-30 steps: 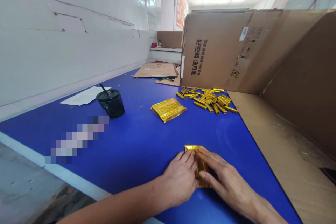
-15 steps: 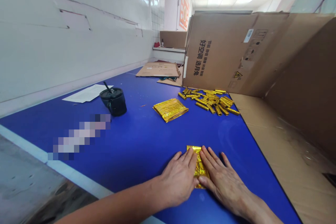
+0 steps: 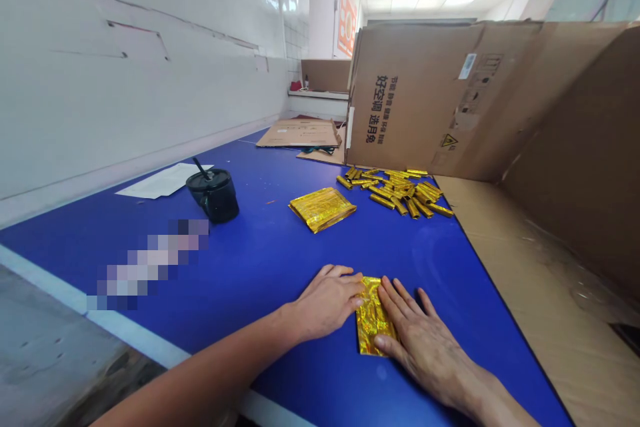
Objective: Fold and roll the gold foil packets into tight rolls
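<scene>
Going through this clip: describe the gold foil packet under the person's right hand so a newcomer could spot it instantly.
Start at the blue tabletop and look to its near edge, in front of the person. The gold foil packet lies there, pressed flat by the right hand, with the left hand at its other side. Unlike the farther foil stack and heap of gold tubes, it sits between both hands.

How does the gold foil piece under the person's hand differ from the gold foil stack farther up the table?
The gold foil piece looks like one narrow folded piece, while the gold foil stack is a wider, thicker pile. The right hand presses on the piece; no hand touches the stack. The piece runs lengthwise toward the person; the stack lies more crosswise. Both are crinkled, shiny gold and lie flat on the blue table.
</scene>
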{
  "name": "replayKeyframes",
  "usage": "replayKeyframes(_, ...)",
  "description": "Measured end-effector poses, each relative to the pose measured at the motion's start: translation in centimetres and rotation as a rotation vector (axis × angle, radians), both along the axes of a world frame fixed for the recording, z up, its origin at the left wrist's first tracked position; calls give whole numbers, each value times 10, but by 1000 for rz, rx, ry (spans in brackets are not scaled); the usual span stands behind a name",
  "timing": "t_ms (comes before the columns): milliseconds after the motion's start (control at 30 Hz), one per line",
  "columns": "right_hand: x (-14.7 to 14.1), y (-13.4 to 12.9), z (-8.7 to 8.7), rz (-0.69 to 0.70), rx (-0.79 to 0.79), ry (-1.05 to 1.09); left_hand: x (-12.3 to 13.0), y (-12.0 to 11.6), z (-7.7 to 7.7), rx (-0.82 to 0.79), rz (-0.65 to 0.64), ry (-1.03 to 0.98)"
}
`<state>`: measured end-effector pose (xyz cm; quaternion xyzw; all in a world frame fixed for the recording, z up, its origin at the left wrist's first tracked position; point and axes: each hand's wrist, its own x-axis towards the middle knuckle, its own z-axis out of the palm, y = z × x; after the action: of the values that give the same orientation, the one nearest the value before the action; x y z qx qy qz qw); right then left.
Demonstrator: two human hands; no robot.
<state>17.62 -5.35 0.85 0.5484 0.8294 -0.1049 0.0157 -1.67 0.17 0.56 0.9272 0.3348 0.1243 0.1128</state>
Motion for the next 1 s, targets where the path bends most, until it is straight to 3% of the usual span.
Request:
replayKeyframes(233, -1, 2, -1, -6, -1, 29, -6, -3, -6, -81, -4, 61)
replayKeyframes(433, -1, 1, 1, -11, -12, 37, -6, 6, 0, -72, -25, -10)
replayKeyframes(700, -1, 1, -2, 5, -19, 52, -18, -7, -2, -70, -103, 166)
replayKeyframes(1000, 27, 7, 11, 86, -121, 238, -16, -6, 3, -69, -68, 165)
